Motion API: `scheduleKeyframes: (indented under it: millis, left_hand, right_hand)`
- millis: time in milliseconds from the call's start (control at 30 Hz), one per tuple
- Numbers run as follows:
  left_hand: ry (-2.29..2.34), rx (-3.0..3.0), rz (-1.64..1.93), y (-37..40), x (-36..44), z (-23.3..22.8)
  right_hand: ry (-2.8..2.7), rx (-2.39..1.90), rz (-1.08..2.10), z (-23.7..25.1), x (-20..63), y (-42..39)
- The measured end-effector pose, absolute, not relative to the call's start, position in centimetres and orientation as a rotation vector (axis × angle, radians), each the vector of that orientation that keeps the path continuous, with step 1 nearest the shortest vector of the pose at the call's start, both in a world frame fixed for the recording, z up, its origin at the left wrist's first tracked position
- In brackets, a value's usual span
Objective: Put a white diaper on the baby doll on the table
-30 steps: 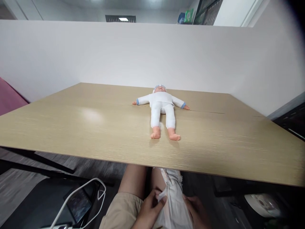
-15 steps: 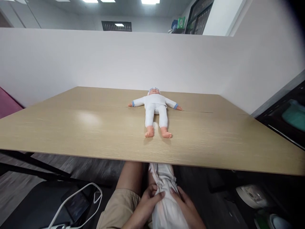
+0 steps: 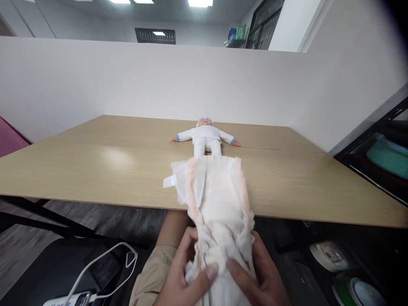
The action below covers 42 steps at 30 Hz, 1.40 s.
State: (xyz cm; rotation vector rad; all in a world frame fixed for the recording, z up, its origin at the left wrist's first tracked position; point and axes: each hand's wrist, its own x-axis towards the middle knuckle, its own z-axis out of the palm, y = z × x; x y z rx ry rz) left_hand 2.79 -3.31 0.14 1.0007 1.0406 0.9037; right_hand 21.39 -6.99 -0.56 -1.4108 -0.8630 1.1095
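The diaper (image 3: 214,199) is in your hands, held up in front of you over the near edge of the table (image 3: 95,170), partly unfolded: its far end is spread wide with a white tab sticking out on the left, while the near end is bunched. Your left hand (image 3: 183,276) and right hand (image 3: 259,278) both grip that bunched end, thumbs pressed onto the fabric. The doll (image 3: 205,138) lies on its back farther along the table, arms out, dressed in white, its legs hidden behind the diaper. As I judge it, opening is under way; nothing is under or around the doll yet.
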Motion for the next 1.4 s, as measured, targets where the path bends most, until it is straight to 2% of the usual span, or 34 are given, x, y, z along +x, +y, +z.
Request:
scheduleKeyframes:
  millis: [167, 333, 533, 600, 667, 733, 800, 967, 1167, 1400]
  left_hand:
    - [1.042, 1.031, 0.872, 1.0, 2.9, -2.0]
    - [1.012, 0.906, 0.846, 1.6, 1.9, -5.7]
    - [0.984, 0.757, 0.806, 0.6, 1.7, -7.3]
    - [0.990, 0.765, 0.799, 0.5, 1.7, -7.3]
    - [1.002, 0.796, 0.793, 0.5, 1.7, -7.2]
    - [1.021, 0.848, 0.788, 0.5, 1.7, -7.2]
    - [1.031, 0.913, 0.774, 0.5, 1.8, -7.3]
    - [1.083, 1.097, 0.732, 0.6, 1.6, -7.3]
    - [1.228, 1.653, 0.666, 3.0, -1.9, -4.4]
    - [1.342, 2.298, 0.961, 15.5, -4.2, 0.7]
  right_hand:
    - [-0.868, -1.317, 1.259, 0.4, 19.4, -2.9]
    - [-0.984, -1.414, 1.260, -2.5, 19.5, -2.7]
    - [-1.160, -1.559, 1.181, -5.7, 21.8, -2.1]
    - [-1.199, -1.686, 0.952, -6.2, 22.6, -1.5]
    - [-1.235, -1.778, 0.553, -6.1, 23.1, -0.8]
    - [-1.329, -1.745, 0.186, -5.3, 23.1, 0.2]
    - [-1.543, -1.650, 0.025, -4.2, 22.7, 1.4]
    - [-2.089, -1.573, 0.143, -2.4, 20.8, 5.3]
    - [-2.253, -1.645, 0.277, -4.1, 21.4, 8.4]
    - [-2.230, -1.716, 0.225, -4.5, 22.7, 9.0]
